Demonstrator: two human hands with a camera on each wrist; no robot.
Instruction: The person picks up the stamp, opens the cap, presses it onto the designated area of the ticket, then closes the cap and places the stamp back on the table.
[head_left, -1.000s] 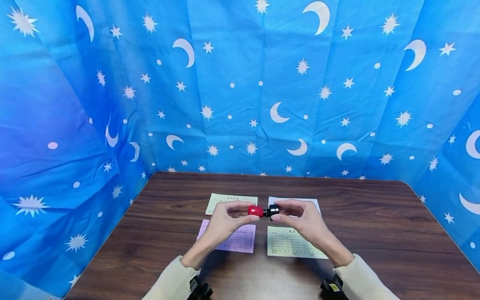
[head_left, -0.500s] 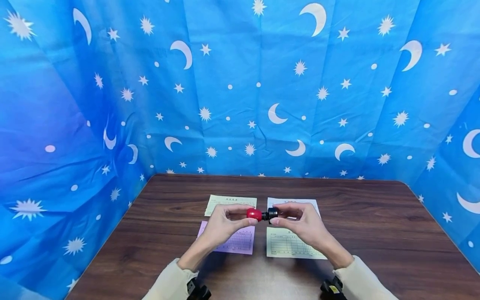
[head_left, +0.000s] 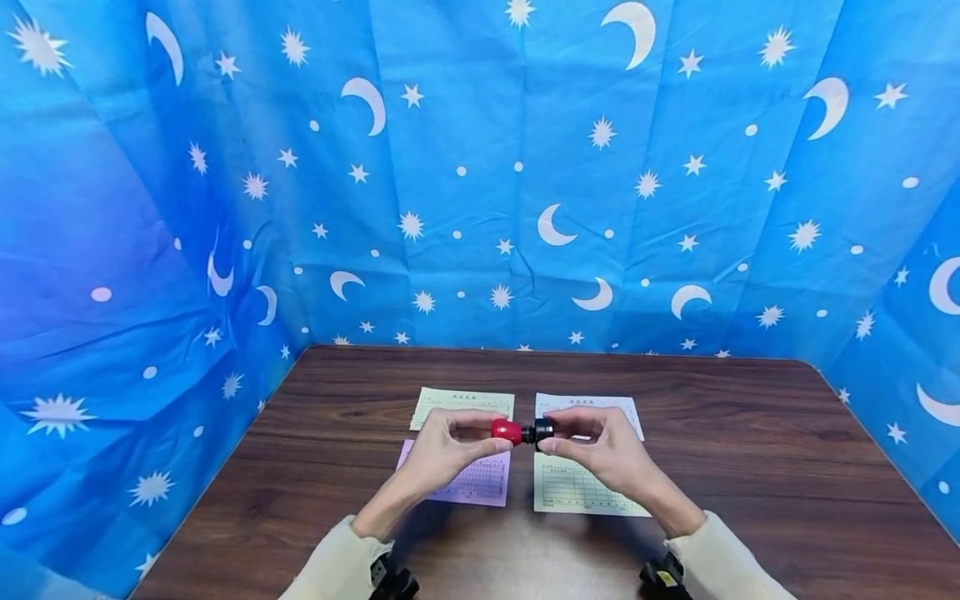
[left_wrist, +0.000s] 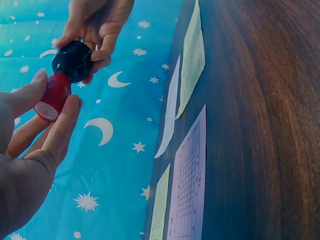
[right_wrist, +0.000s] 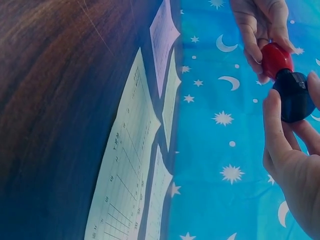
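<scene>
A stamp with a glossy red handle [head_left: 507, 431] and a round black end [head_left: 543, 428] lies level between my two hands, over the middle of the table. My left hand [head_left: 442, 446] pinches the red handle between thumb and fingers. From the other side, my right hand [head_left: 611, 442] grips the black end the same way. A narrow black neck joins the two parts, plain in the right wrist view. The handle's pale round tip [left_wrist: 46, 111] faces the left wrist camera. The black end's face is hidden by the right hand.
Printed forms lie below the hands on the dark wooden table [head_left: 750, 467]: a purple one [head_left: 480, 483] front left, a yellow-green one [head_left: 577, 487] front right, a pale green one [head_left: 450, 400] back left, a white one [head_left: 600, 402] back right. A blue curtain [head_left: 480, 208] surrounds the table.
Both hands, still holding the stamp, have sunk slightly and drifted a little to the left. The red and black parts remain joined. The forms lie as before.
</scene>
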